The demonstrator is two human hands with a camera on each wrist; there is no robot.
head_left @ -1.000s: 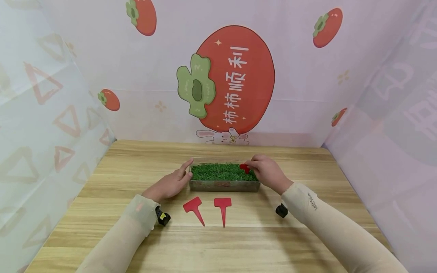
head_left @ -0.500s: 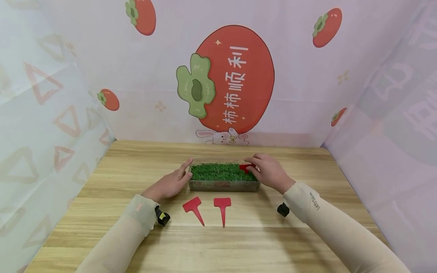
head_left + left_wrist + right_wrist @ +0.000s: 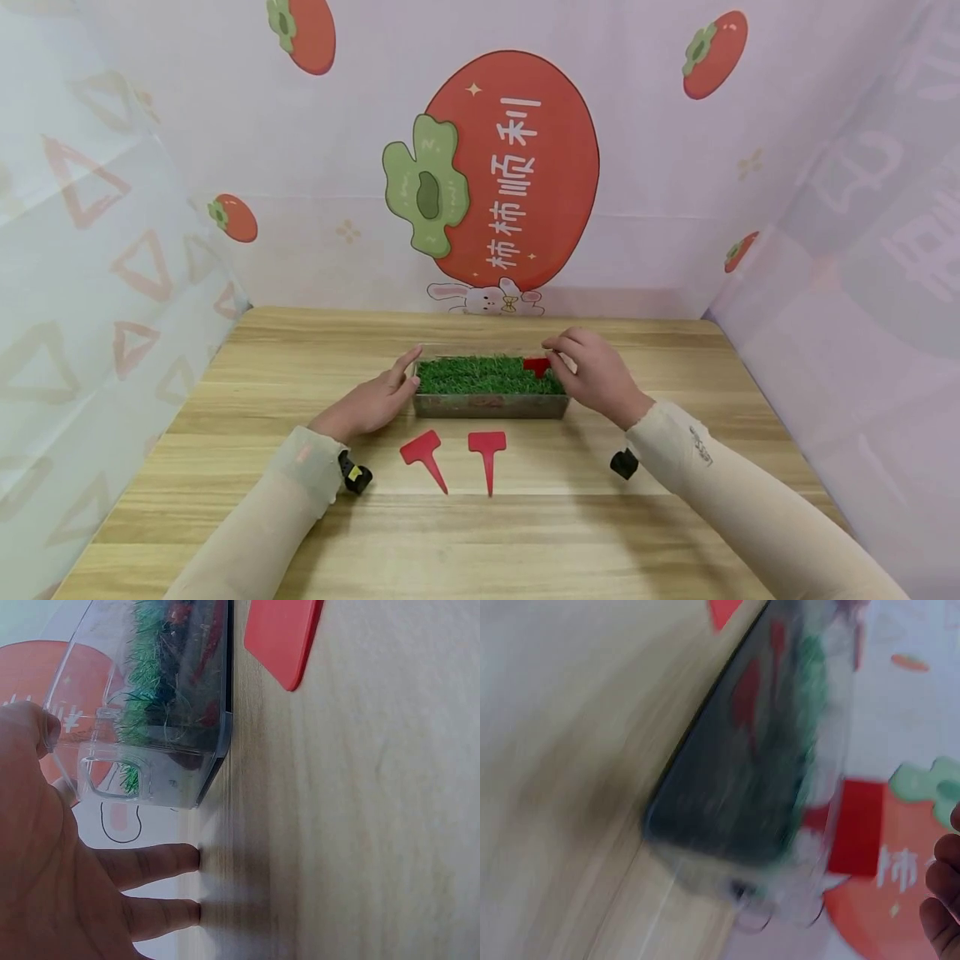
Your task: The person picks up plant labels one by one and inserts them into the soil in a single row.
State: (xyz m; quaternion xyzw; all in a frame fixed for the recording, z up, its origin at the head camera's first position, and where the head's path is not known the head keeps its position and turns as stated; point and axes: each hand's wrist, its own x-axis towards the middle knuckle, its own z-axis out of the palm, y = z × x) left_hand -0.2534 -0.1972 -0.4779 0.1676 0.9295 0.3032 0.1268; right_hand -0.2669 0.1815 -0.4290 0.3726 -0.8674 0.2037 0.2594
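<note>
A clear plastic box (image 3: 487, 407) with green grass (image 3: 472, 375) inside stands on the table. My left hand (image 3: 367, 406) rests against its left end; in the left wrist view the thumb touches the rim and two straight fingers (image 3: 161, 862) reach down to the tabletop. A red T-shaped plant label (image 3: 536, 366) stands upright in the grass near the right end. Just right of it is my right hand (image 3: 600, 375), thumb and index finger parted; the right wrist view shows its fingertips (image 3: 941, 885) apart from the label.
Two more red plant labels, a tilted one (image 3: 424, 454) and a straight one (image 3: 488, 454), lie flat on the wooden table (image 3: 480, 542) in front of the box. Behind the table hangs a printed cloth backdrop (image 3: 637, 250). A black wrist camera (image 3: 624, 463) sits under the right sleeve.
My right hand has let go of the plant label in the grass and moved slightly up and right, its fingers spreading. The left hand stays on the box.
</note>
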